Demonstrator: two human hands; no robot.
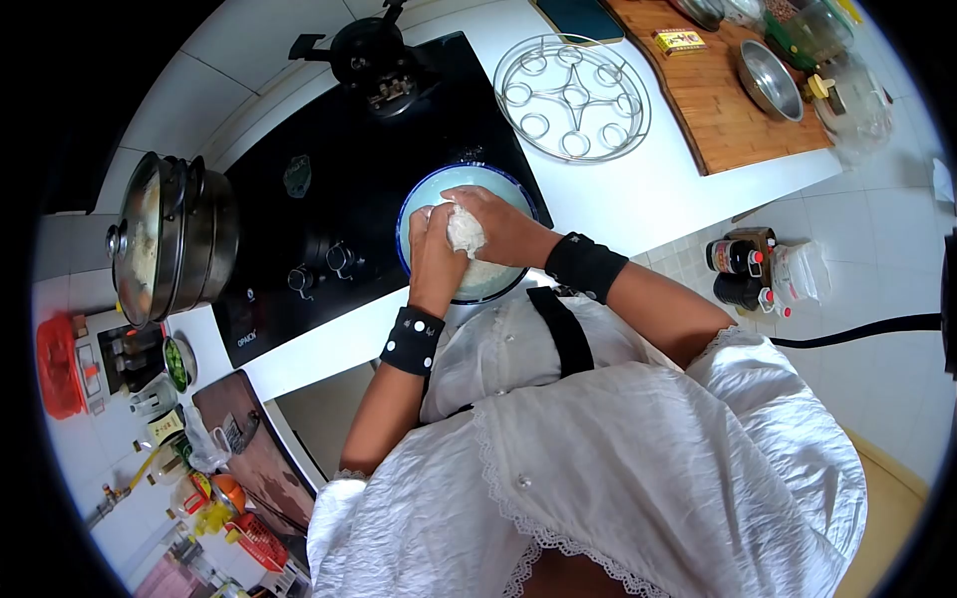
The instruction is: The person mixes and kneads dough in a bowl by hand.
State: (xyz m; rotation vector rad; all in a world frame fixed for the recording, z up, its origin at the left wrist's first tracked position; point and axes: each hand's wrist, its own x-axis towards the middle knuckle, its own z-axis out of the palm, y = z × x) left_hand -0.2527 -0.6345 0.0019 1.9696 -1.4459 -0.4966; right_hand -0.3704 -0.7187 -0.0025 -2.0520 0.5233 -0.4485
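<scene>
A lump of white dough (466,231) is squeezed between my two hands over a blue-rimmed basin (411,194). My left hand (435,254) presses against the lump from the left, fingers curled around it. On the other side, my right hand (501,221) wraps over its top and right. Both wrists carry black bands. Pale flour or dough shows lower in the basin, beneath my hands. The basin sits at the front right of the black gas stove (329,209), close to my body.
Left on the stove stands a lidded steamer pot (164,244). A round wire rack (575,97) lies on the white counter. Beyond it, a wooden board (718,110) bears a steel bowl (770,80) and a small yellow packet (680,41). Dark bottles (735,257) stand on the floor at right.
</scene>
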